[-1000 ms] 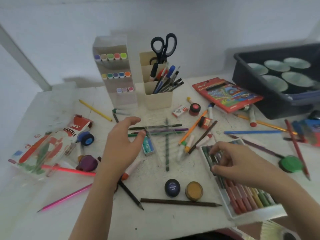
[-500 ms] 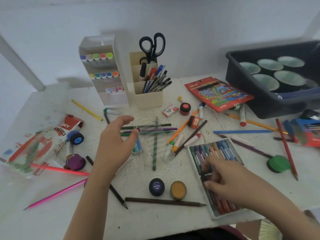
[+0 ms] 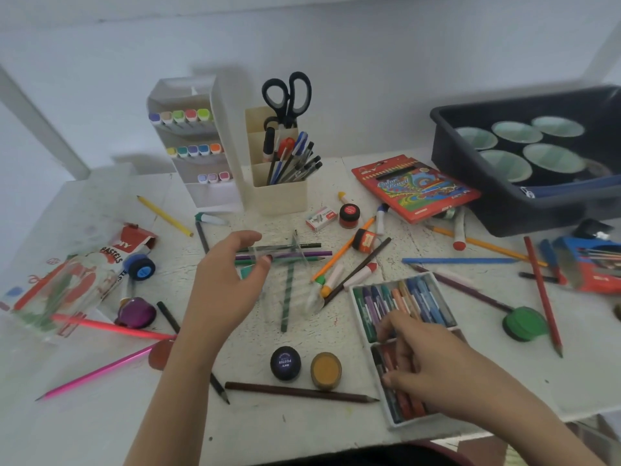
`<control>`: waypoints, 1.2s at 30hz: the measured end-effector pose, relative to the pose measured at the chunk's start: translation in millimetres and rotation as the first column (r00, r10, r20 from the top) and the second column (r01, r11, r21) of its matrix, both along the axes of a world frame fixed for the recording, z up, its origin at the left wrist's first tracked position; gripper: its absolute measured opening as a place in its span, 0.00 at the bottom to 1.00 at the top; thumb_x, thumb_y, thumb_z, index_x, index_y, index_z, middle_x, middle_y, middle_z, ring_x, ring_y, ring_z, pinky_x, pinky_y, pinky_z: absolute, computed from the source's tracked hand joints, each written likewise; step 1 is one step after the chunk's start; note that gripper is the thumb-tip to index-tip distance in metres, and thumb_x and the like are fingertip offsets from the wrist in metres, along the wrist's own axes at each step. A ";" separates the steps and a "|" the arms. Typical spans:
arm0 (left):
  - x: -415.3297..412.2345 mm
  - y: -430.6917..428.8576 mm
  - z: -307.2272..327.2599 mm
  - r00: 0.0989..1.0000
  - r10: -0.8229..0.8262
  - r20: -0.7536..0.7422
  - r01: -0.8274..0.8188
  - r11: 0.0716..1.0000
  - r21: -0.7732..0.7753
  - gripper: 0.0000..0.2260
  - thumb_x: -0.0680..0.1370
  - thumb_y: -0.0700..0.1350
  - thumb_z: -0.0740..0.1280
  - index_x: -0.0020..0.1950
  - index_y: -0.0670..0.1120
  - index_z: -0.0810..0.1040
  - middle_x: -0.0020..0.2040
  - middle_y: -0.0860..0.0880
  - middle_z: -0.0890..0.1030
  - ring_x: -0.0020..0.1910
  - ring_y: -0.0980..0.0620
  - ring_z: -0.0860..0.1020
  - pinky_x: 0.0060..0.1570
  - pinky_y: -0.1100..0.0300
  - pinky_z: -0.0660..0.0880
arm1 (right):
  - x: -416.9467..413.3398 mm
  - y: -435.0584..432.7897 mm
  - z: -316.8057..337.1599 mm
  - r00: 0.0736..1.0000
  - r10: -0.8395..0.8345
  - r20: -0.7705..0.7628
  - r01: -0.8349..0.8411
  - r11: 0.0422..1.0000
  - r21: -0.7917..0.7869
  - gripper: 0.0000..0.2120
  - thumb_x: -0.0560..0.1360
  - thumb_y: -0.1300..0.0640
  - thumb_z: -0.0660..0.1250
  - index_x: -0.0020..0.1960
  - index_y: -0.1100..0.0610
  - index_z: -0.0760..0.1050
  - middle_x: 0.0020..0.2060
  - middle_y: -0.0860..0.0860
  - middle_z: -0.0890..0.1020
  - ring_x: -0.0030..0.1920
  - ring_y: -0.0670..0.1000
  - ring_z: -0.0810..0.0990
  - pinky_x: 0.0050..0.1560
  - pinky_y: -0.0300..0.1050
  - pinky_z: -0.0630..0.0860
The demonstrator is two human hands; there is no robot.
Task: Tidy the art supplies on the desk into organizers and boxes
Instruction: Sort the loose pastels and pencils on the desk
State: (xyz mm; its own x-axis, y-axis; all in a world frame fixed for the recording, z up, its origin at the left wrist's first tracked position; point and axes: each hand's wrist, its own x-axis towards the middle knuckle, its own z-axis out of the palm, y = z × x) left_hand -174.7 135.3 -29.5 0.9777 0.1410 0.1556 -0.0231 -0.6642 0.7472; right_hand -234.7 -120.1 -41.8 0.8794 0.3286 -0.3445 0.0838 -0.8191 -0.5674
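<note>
A white box of oil pastels (image 3: 406, 297) lies open at the front right of the desk. My right hand (image 3: 433, 368) rests on it with bent fingers, the tips on the pastels across the box's middle divider; whether it pinches one is hidden. My left hand (image 3: 228, 284) hovers at the desk's middle, thumb and fingers curved round the edge of a clear plastic lid (image 3: 302, 270) above several crossed pencils. A white marker organizer (image 3: 195, 146) and a cream pen holder (image 3: 279, 196) with scissors (image 3: 287, 95) stand at the back.
Loose pencils and markers lie scattered all over. Two paint pots (image 3: 285, 363) and a brown pencil (image 3: 299, 391) lie near the front edge. A red coloured-pencil box (image 3: 413, 186) and a dark bin (image 3: 504, 210) sit back right, a plastic pastels bag (image 3: 67, 287) far left.
My right hand has slid along the pastel box from its far end toward me. My left hand has stayed over the crossed pencils. The view has shifted slightly.
</note>
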 end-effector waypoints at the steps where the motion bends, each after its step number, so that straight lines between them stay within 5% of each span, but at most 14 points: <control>1: -0.1 -2.6 0.4 1.000 0.001 0.001 -0.001 1.000 0.005 0.13 0.76 0.45 0.67 0.60 0.53 0.74 0.54 0.59 0.75 0.55 0.60 0.71 0.52 0.69 0.63 | 0.0 -1.2 0.9 1.000 0.009 0.018 -0.009 1.000 -0.012 0.16 0.69 0.48 0.72 0.46 0.41 0.64 0.33 0.47 0.76 0.35 0.42 0.75 0.35 0.38 0.72; 14: 2.5 -51.1 -3.6 0.999 -0.036 0.025 0.035 0.999 0.038 0.13 0.76 0.45 0.67 0.60 0.54 0.74 0.54 0.61 0.74 0.51 0.67 0.69 0.44 0.80 0.62 | 16.2 -31.3 4.7 0.979 0.036 0.203 -0.047 0.998 0.047 0.07 0.74 0.45 0.64 0.49 0.42 0.67 0.32 0.48 0.77 0.34 0.43 0.75 0.34 0.40 0.71; 22: -3.2 -69.3 -11.0 0.999 -0.020 0.031 0.019 0.999 0.043 0.14 0.76 0.46 0.66 0.61 0.55 0.74 0.54 0.63 0.74 0.55 0.65 0.69 0.47 0.78 0.61 | 26.3 -61.6 2.1 0.982 -0.018 0.188 0.006 0.998 0.060 0.07 0.74 0.45 0.65 0.48 0.39 0.67 0.33 0.47 0.78 0.34 0.41 0.75 0.33 0.39 0.72; 28: -12.9 -57.9 -15.2 0.998 0.039 0.047 -0.041 0.998 0.043 0.12 0.76 0.45 0.67 0.58 0.58 0.73 0.50 0.69 0.72 0.51 0.75 0.68 0.48 0.79 0.63 | 39.1 -64.1 -4.4 0.993 0.057 0.105 -0.053 0.998 -0.043 0.12 0.72 0.45 0.68 0.48 0.39 0.64 0.32 0.49 0.78 0.33 0.44 0.76 0.35 0.42 0.74; 32: -12.4 -19.6 -4.0 0.982 0.176 0.069 -0.180 0.983 0.046 0.10 0.77 0.43 0.65 0.56 0.56 0.75 0.48 0.67 0.74 0.48 0.68 0.72 0.50 0.69 0.65 | 50.1 -60.0 -2.7 0.987 0.071 0.147 -0.071 0.997 -0.004 0.11 0.72 0.44 0.68 0.46 0.40 0.66 0.30 0.48 0.77 0.33 0.41 0.75 0.32 0.39 0.70; 36: -9.0 47.4 16.1 0.895 0.426 0.131 -0.438 0.896 0.074 0.11 0.77 0.40 0.63 0.59 0.46 0.78 0.52 0.53 0.79 0.50 0.57 0.74 0.52 0.63 0.66 | 61.3 -49.4 2.7 0.982 0.083 0.168 -0.089 0.996 0.027 0.08 0.73 0.44 0.66 0.46 0.40 0.67 0.33 0.45 0.79 0.34 0.39 0.76 0.32 0.38 0.71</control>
